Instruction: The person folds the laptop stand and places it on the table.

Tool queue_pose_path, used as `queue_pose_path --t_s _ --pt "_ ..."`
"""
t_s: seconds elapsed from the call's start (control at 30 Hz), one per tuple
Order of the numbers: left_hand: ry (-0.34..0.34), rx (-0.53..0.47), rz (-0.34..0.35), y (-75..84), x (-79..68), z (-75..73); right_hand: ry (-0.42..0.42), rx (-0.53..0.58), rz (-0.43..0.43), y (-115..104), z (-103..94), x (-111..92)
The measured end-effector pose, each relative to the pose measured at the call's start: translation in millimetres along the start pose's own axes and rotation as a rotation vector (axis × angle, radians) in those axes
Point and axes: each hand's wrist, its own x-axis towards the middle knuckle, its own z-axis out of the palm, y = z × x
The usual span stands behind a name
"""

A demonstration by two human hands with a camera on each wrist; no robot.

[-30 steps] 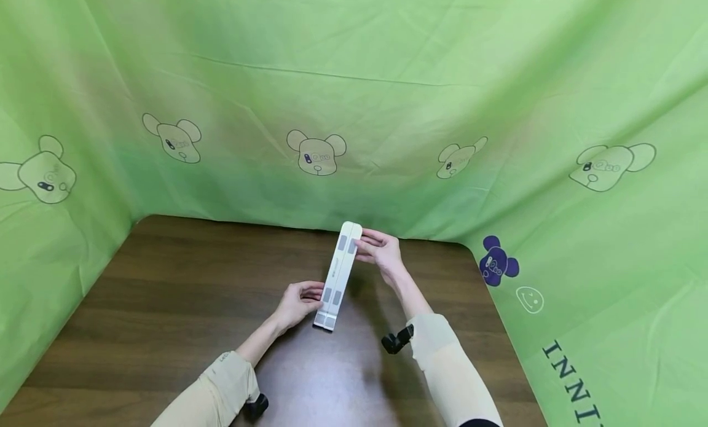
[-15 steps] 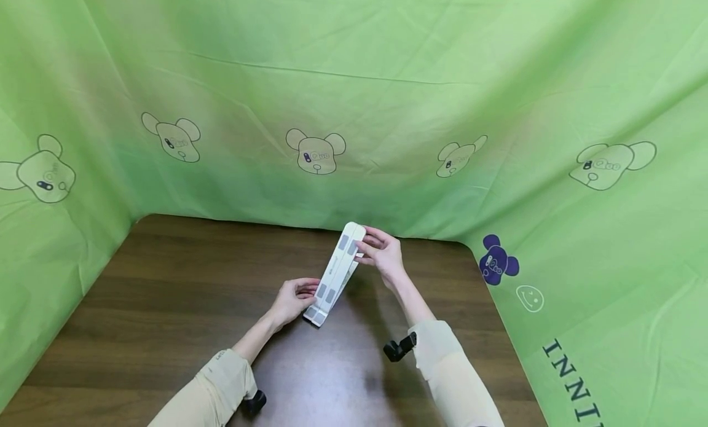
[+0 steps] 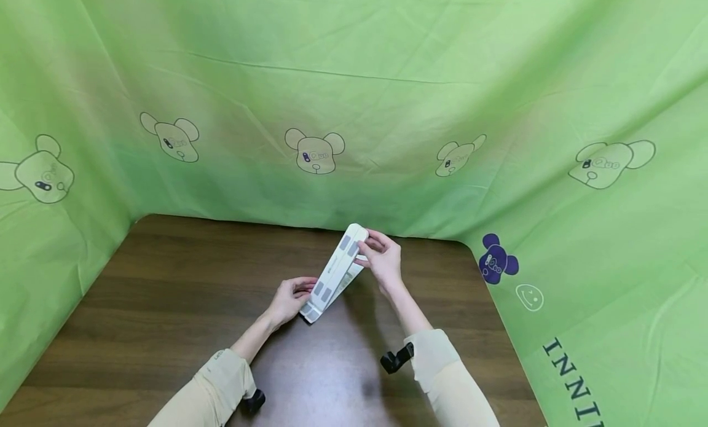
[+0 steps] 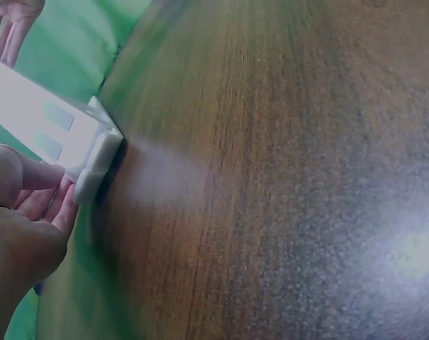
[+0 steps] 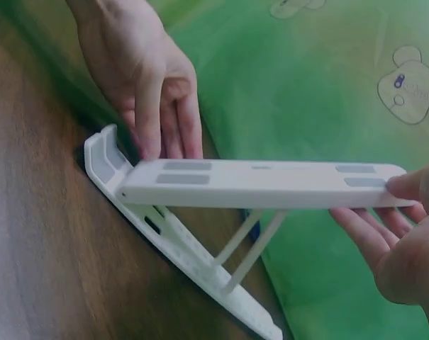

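Note:
A white folding laptop stand (image 3: 334,270) with grey rubber pads slants over the table in the head view. Its top bar (image 5: 264,183) is raised at an angle from the base bar (image 5: 200,265), with thin struts (image 5: 253,248) between them in the right wrist view. Near the hinged end, by the upturned lip (image 5: 104,156), my left hand (image 3: 289,301) holds the stand between thumb and fingers. My right hand (image 3: 385,258) pinches the far, lifted end of the top bar, thumb on top and fingers below. The left wrist view shows the lipped end (image 4: 97,163) close over the wood.
The brown wooden table (image 3: 166,316) spreads out on both sides of the hands. Green cloth (image 3: 238,107) with printed bear heads hangs along its back and sides. Black wrist cameras (image 3: 397,357) sit at both cuffs.
The stand's bars have spread apart, the struts side now showing beneath the top bar. Its near end has swung left and slightly up with my left hand; my right hand has shifted slightly right.

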Motion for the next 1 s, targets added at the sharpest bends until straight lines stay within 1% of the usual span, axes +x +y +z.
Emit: queue_pose_path --t_s 0.37,0.5,0.63,0.77,0.87,0.9,1.0 --pt "0.015 -0.016 -0.019 -5.2 2.4 -7.8 0.095 0.037 -0.01 2 7.7 -11" --pt "0.012 -0.002 -0.008 -7.5 2.7 -11.0 0.11 0.063 -0.022 3 9.6 -13" --pt "0.03 0.023 0.006 -8.2 3.2 -11.6 0.104 0.066 -0.026 3 9.8 -13" --pt "0.019 0.122 0.073 -6.8 0.5 -11.3 0.073 0.061 -0.016 3 7.4 -13" --pt "-0.001 0.237 0.168 -7.5 -3.7 -12.9 0.045 0.054 -0.014 4 3.1 -12" --pt "-0.005 0.285 0.213 -13.1 -3.2 -14.2 0.035 0.051 -0.017 5 1.2 -12" --pt "0.013 0.435 0.3 -16.1 -7.5 -16.8 0.013 0.019 -0.043 9 -6.6 -12"
